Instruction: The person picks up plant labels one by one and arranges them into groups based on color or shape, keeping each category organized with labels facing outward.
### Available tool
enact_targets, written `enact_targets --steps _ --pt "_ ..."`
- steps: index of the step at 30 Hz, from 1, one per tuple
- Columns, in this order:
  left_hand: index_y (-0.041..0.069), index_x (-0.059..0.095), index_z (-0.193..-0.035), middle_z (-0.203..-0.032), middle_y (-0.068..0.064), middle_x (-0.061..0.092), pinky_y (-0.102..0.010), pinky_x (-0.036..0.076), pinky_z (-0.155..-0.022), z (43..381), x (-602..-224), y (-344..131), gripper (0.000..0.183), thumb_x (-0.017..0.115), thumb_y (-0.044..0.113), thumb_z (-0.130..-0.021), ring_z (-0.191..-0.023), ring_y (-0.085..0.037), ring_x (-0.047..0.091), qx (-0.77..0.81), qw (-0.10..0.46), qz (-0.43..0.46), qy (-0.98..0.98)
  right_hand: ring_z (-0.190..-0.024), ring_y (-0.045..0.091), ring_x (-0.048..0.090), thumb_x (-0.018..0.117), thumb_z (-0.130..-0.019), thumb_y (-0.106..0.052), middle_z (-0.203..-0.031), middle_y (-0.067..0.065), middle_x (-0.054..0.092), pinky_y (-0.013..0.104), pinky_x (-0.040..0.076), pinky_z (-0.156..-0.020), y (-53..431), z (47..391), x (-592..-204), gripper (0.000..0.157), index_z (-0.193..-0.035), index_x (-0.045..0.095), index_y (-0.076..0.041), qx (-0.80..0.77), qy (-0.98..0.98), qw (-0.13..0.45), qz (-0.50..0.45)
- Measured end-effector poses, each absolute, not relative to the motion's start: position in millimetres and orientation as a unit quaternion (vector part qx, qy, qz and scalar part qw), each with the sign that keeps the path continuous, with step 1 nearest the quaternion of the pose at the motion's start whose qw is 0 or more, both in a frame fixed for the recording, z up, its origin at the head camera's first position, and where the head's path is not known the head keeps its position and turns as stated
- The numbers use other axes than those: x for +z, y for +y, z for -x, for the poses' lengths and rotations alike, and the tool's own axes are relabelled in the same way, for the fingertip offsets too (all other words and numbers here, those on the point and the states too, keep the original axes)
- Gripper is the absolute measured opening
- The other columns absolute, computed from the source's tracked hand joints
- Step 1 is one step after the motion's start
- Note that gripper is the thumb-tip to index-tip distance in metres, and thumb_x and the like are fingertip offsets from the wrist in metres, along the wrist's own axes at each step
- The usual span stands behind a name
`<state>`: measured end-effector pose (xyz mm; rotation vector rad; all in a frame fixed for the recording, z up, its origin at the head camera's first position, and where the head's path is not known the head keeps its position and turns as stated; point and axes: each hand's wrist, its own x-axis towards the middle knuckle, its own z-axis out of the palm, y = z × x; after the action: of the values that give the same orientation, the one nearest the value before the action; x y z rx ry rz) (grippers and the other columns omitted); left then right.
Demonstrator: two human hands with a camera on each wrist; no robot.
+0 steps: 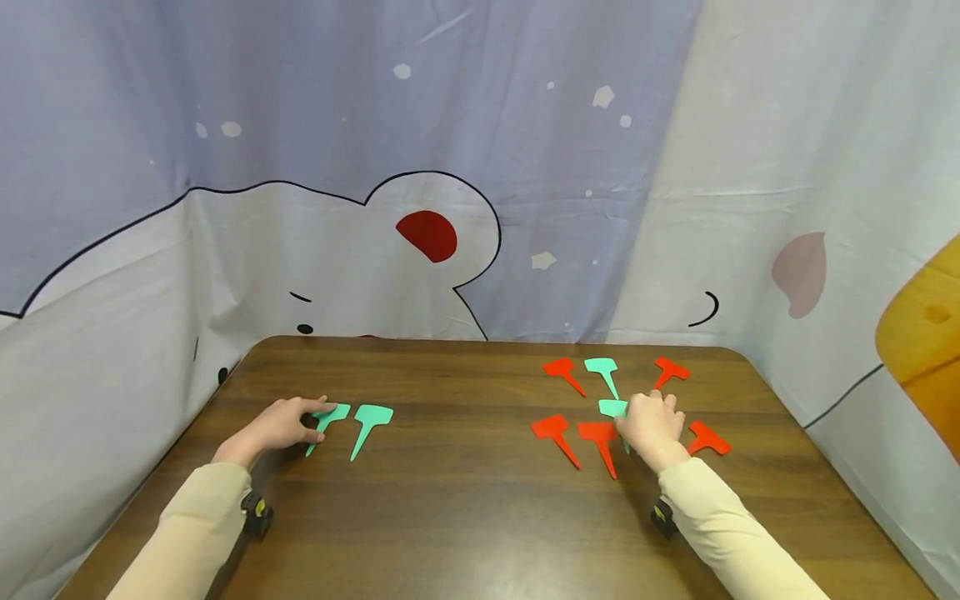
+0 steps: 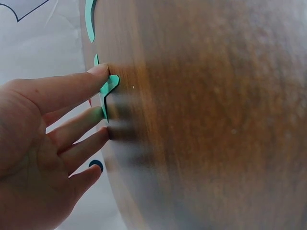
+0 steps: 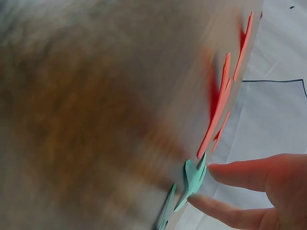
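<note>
My left hand pinches a green T-shaped plant label on the left of the table, forefinger at its broad head and thumb near its stem. The left wrist view shows that label between thumb and finger. Just right of it lies a second green label. Over on the right, my right hand holds another green label, partly hidden behind the hand. In the right wrist view, thumb and finger touch opposite sides of this label.
Several red labels lie round my right hand, among them one in front, one to its left, one to the right and two behind. A green label lies at the back. Printed curtain hangs behind the wooden table.
</note>
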<state>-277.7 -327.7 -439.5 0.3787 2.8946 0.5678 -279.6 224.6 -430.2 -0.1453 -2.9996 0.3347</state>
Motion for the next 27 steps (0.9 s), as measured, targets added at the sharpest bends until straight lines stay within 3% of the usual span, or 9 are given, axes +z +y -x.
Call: enact_targets --steps 11,19,27 --pt "0.011 0.057 -0.133 -0.144 -0.022 0.042 -0.062 0.038 -0.097 276.5 -438.5 -326.4 0.056 0.074 0.024 -0.081 -0.129 -0.052 0.035 0.183 0.079 -0.131 0.971 -0.094 0.048 0.045 0.075 -0.075 -0.031 -0.092 0.028 0.056 0.056 0.042 -0.073 226.3 282.1 -432.0 0.042 -0.088 0.066 0.007 0.089 -0.992 0.054 0.068" --pt "0.011 0.056 -0.134 -0.145 -0.022 0.04 -0.063 0.037 -0.097 276.4 -439.0 -327.5 0.056 0.073 0.025 -0.082 -0.13 -0.052 0.033 0.187 0.085 -0.13 0.97 -0.095 0.048 0.045 0.075 -0.076 -0.032 -0.094 0.031 0.055 0.056 0.042 -0.074 227.3 286.3 -429.7 0.045 -0.092 0.064 0.009 0.09 -0.992 0.037 0.082" --pt "0.012 0.056 -0.134 -0.145 -0.021 0.04 -0.063 0.038 -0.097 277.1 -439.4 -327.1 0.056 0.073 0.025 -0.082 -0.13 -0.052 0.034 0.183 0.085 -0.127 0.971 -0.094 0.046 0.043 0.073 -0.075 -0.028 -0.092 0.028 0.052 0.054 0.042 -0.073 227.1 288.3 -427.8 0.037 -0.086 0.063 0.006 0.106 -0.989 0.014 0.104"
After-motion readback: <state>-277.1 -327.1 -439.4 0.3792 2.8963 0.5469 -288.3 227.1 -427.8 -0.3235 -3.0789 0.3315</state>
